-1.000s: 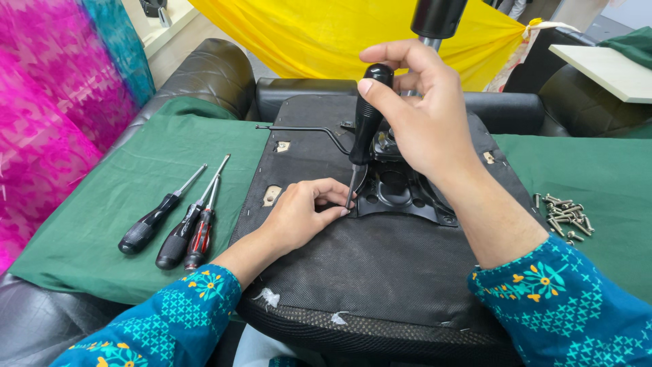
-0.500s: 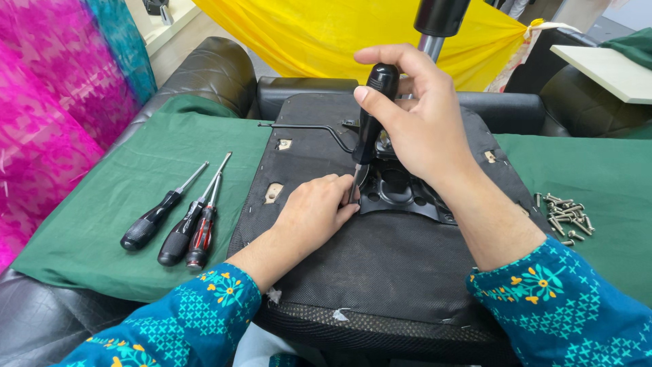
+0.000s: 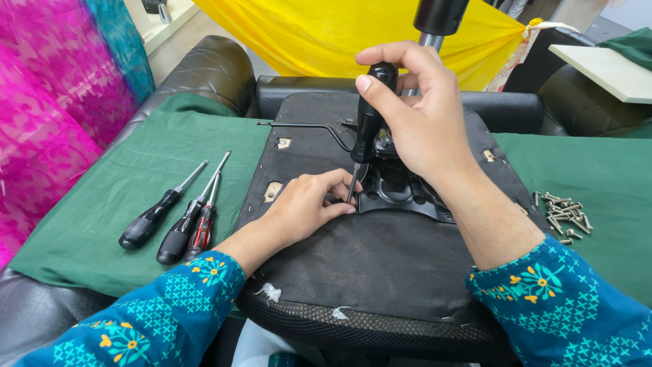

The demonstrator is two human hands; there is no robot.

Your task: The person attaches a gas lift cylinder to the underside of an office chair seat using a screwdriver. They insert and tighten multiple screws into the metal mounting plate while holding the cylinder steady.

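Right hand (image 3: 424, 119) clamped on black screwdriver (image 3: 367, 126), upright with tip at metal bracket (image 3: 401, 194) on upturned seat base (image 3: 367, 258), left hand (image 3: 305, 207) pinching beside tip; screws (image 3: 564, 216) already out, bracket still on.

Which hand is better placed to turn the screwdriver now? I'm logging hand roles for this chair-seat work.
Probably the right hand: it already grips the black screwdriver by the handle, upright over the seat plate. The left hand only steadies the tip.
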